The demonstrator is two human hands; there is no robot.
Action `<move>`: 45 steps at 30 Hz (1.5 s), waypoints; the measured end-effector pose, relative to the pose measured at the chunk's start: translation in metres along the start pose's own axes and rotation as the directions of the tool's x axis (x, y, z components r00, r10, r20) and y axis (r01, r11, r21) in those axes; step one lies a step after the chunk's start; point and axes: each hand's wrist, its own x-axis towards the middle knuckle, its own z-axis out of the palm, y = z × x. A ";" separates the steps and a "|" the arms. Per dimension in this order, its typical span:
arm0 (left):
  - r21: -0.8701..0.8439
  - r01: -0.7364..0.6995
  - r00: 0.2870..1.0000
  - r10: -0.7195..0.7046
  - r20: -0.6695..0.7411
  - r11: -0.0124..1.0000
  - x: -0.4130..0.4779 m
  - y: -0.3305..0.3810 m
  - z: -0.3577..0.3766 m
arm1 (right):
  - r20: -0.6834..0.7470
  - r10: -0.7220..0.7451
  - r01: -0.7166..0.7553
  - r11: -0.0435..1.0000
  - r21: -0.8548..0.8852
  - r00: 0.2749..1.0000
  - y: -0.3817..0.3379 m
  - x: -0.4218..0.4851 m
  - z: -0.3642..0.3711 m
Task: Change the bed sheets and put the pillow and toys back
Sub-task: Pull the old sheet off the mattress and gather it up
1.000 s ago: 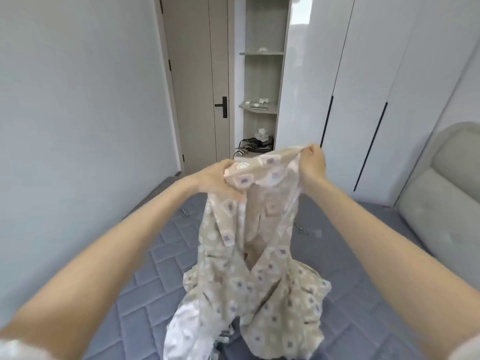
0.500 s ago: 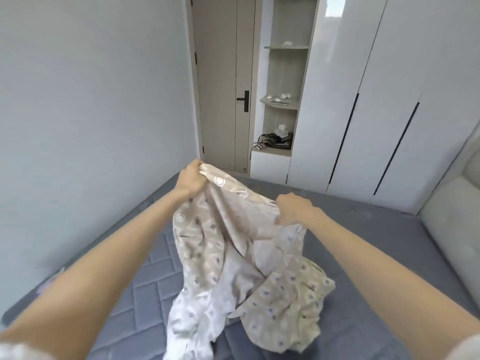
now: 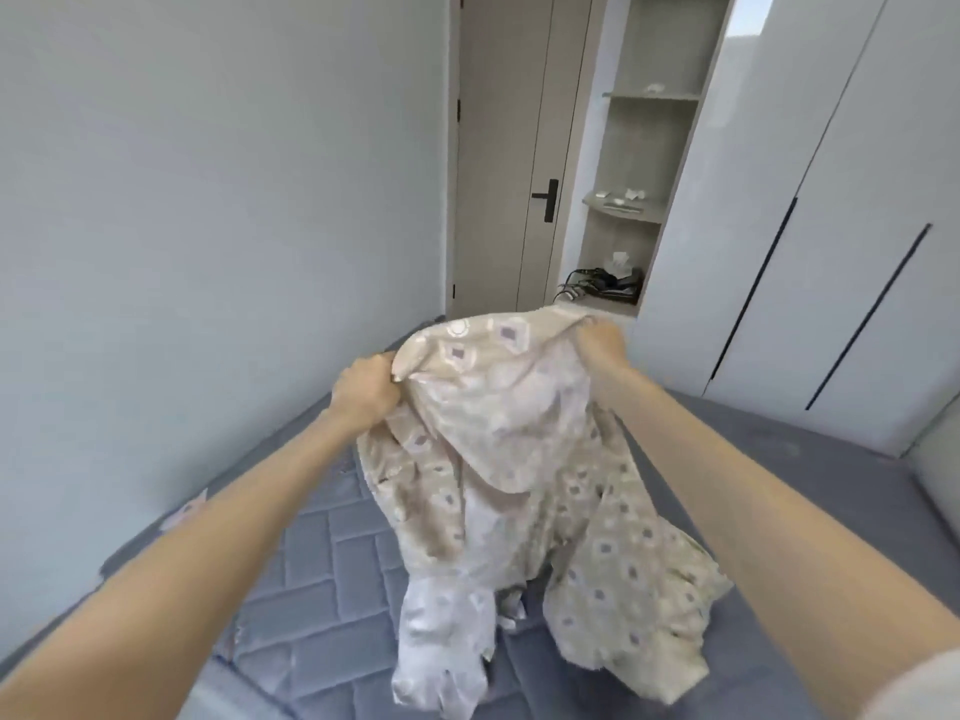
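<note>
From the head camera, my left hand (image 3: 363, 389) and my right hand (image 3: 602, 345) each gripped the top edge of the beige patterned sheet (image 3: 519, 485), fingers curled tight into the cloth. It hung bunched between them, its lower folds resting on the bare grey quilted mattress (image 3: 322, 579).

Both my arms reached forward and slightly upward, bare along their visible length. My left hand (image 3: 363, 392), back uppermost, was curled into a fist that gripped a bunched edge of the sheet (image 3: 498, 449). My right hand (image 3: 602, 345), held higher and farther out than the left, pinched the same edge, its fingertips hidden in the cloth. The hands were held apart, my left forearm (image 3: 208, 553) and right forearm (image 3: 753, 511) converging toward them.
</note>
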 end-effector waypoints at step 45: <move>-0.068 -0.099 0.923 0.117 0.367 0.993 0.333 -0.495 -0.084 | -0.021 0.166 -0.161 0.900 -0.405 0.986 -0.100 0.148 0.548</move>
